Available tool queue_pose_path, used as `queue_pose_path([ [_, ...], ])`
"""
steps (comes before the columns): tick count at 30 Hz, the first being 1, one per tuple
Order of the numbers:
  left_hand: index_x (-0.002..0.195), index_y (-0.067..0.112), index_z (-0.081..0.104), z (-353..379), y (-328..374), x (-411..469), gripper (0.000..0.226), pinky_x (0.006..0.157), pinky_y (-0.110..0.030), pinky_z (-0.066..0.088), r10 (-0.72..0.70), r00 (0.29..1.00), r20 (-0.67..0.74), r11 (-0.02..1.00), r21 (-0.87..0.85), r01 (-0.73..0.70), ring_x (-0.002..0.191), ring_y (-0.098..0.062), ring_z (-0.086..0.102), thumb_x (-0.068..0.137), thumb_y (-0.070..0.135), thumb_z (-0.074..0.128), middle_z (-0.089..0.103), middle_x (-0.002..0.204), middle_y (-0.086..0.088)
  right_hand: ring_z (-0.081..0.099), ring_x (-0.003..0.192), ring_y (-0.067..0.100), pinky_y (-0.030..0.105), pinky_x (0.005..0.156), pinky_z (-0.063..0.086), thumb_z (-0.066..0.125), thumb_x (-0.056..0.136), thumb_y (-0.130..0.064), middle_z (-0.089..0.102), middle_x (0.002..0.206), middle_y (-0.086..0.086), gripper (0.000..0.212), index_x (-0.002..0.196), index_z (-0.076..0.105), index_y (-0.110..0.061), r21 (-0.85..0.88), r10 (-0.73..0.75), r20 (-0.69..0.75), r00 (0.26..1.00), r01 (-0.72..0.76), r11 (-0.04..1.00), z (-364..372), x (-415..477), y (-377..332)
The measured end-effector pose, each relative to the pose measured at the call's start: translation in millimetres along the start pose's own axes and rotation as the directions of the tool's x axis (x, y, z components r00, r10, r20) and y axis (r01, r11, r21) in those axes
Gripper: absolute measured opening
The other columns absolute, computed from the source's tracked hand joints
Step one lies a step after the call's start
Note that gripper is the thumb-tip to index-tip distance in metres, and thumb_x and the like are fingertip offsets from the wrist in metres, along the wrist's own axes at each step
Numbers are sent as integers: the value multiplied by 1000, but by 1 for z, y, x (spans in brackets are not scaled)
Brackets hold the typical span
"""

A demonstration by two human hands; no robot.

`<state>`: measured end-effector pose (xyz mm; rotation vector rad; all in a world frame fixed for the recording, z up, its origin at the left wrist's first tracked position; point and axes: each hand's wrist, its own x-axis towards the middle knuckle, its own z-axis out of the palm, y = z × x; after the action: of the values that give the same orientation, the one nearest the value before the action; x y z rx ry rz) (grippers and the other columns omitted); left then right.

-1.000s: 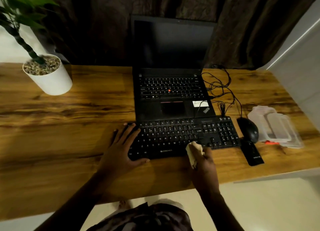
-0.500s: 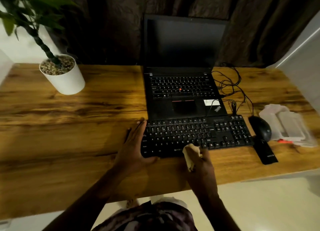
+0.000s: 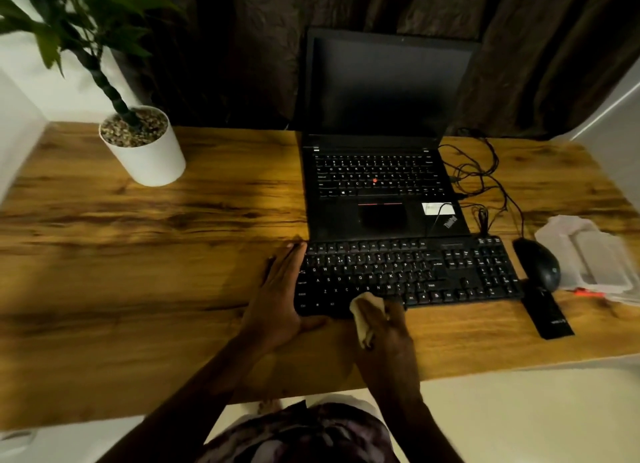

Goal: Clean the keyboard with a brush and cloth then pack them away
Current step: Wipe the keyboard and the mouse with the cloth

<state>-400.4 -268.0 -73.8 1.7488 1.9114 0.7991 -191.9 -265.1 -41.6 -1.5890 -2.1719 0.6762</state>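
A black keyboard [image 3: 415, 272] lies on the wooden desk [image 3: 156, 261], just in front of an open laptop. My left hand [image 3: 277, 296] lies with straight fingers along the keyboard's left end, thumb at its front edge. My right hand [image 3: 384, 327] grips a pale cream cloth [image 3: 363, 313] against the keyboard's front edge, near the bottom row of keys. No brush can be made out.
The black laptop [image 3: 381, 185] stands open behind the keyboard, cables [image 3: 485, 185] trailing to its right. A black mouse [image 3: 538, 266], a flat black object [image 3: 549, 315] and clear plastic packaging [image 3: 588, 261] sit on the right. A white potted plant [image 3: 145, 150] stands at the back left.
My left hand slid off the keys to the keyboard's left end. My right hand with the cloth moved left along the front edge. The view shifted left.
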Motion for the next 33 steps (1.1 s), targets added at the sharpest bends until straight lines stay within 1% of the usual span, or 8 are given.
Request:
queue_pose_path([
  [3,159,19,4,0,0,0,132,124,-33,-4,5,1000,-1,1000,20,-5,151,-3,-6,63,77,73,4,166,8,70,74,29,31,56,58,75,73,-1,50,129,15,53,122,66,-19,-34,-2,-9,1000,2,999,1,1,2],
  [7,159,21,-2,2,-3,0,128,125,-36,-3,2,1000,21,999,42,-2,151,-3,-7,69,64,78,-1,166,10,61,111,25,17,83,47,72,77,-4,37,146,7,71,142,53,-26,-8,-101,143,985,104,995,21,0,-19],
  [10,158,27,-8,4,-7,-1,128,125,-46,4,-6,999,44,999,49,4,152,-4,-7,71,54,81,-2,167,10,58,116,24,23,92,50,68,79,0,32,150,3,75,145,48,-30,-18,-124,248,961,133,991,20,6,-25],
  [16,159,22,0,-2,2,0,132,125,-40,0,-4,1000,30,999,-32,5,152,-4,-5,62,86,61,4,167,7,66,85,23,27,56,53,59,72,-6,54,116,5,48,115,61,-30,-116,-245,91,965,255,960,2,10,-17],
  [20,158,27,-4,-1,-1,0,129,125,-47,5,-15,999,36,999,-35,16,152,-3,-2,64,80,66,5,167,9,63,96,23,30,61,56,51,83,-16,55,118,3,32,110,66,-26,-104,-273,98,957,283,954,14,16,-26],
  [23,154,33,-15,-1,1,1,123,125,-44,-1,-27,998,50,998,-53,29,151,-1,-7,68,87,54,2,167,9,60,99,22,33,65,57,38,86,-22,56,118,2,36,109,66,-26,-97,-361,172,916,381,920,18,23,-26],
  [29,158,23,-8,-2,1,1,133,125,-41,4,-16,999,29,996,-85,19,150,1,-3,63,70,73,2,165,12,62,97,23,33,62,56,62,84,-18,58,117,0,28,109,67,-30,-118,-358,214,909,388,914,12,45,-34],
  [33,158,16,-9,-3,2,-2,139,122,-21,1,-1,1000,2,990,-139,1,150,2,0,61,72,73,4,166,8,65,93,31,37,65,58,74,76,-4,59,117,11,41,113,68,-19,-147,-288,145,947,308,940,17,66,-49],
])
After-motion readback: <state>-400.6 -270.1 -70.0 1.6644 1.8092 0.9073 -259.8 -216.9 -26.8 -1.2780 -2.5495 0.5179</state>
